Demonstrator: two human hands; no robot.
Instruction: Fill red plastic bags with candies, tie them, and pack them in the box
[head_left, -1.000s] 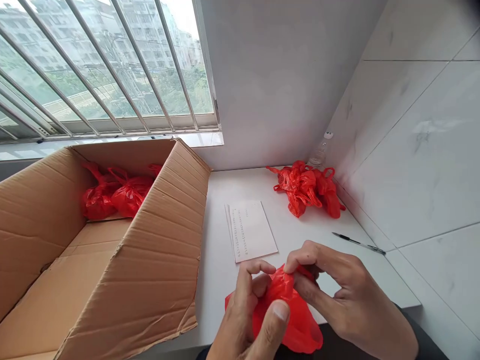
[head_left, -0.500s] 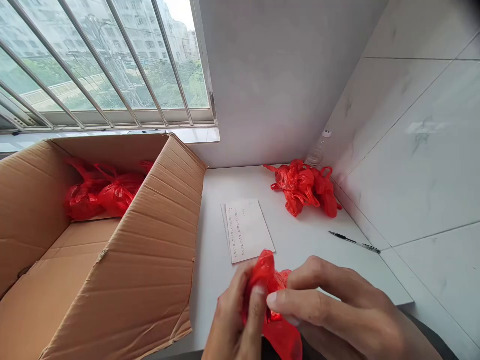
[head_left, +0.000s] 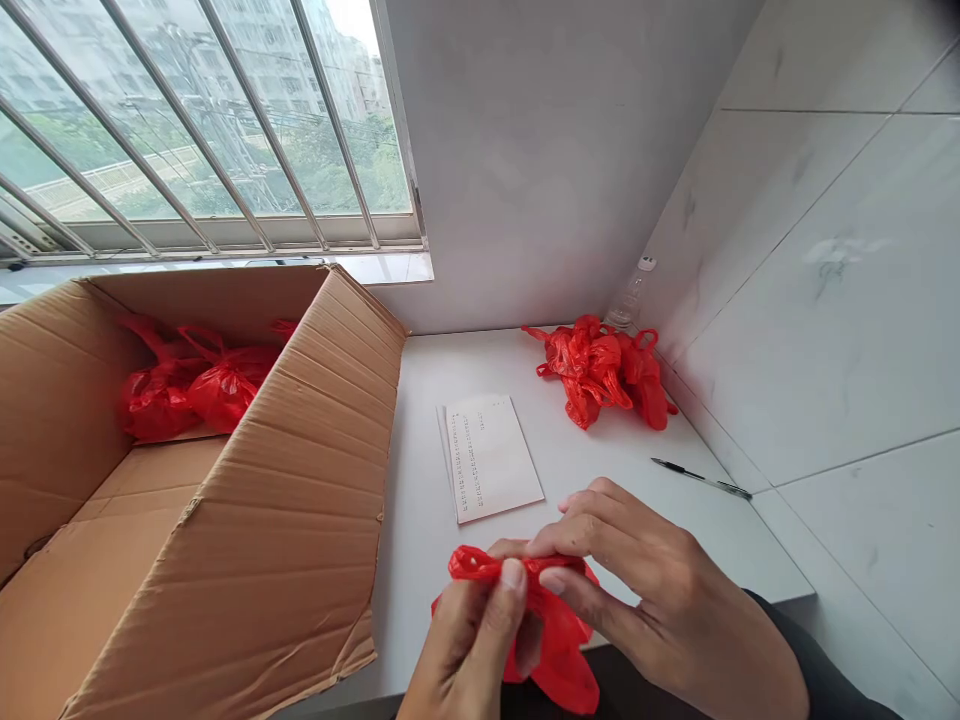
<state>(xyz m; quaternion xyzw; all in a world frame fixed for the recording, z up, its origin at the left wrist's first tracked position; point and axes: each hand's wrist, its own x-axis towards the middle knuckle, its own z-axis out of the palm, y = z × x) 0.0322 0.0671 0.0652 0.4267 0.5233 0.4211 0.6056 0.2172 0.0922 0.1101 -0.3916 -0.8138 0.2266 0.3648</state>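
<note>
A thin red plastic bag (head_left: 551, 640) hangs crumpled between my two hands at the table's front edge. My left hand (head_left: 480, 630) pinches its gathered top between thumb and fingers, and a small loop of the bag sticks out to the left. From the right, my right hand (head_left: 630, 580) grips the bag's upper edge, thumb below and fingers above. Part of the bag is hidden behind my fingers. Just beyond my hands lies a small stack of printed paper sheets (head_left: 495, 455).
On the left stands an open cardboard box (head_left: 292, 480) with several filled red bags (head_left: 229, 385) inside. More crumpled red bags (head_left: 592, 365) lie at the back right of the white table (head_left: 427, 390), beside a clear bottle (head_left: 626, 300). A pen (head_left: 701, 477) rests near the tiled wall.
My right hand has closed on the bag's upper edge. The bag's top, upright before, now lies sideways with its loop pointing left. The whole view has shifted slightly.
</note>
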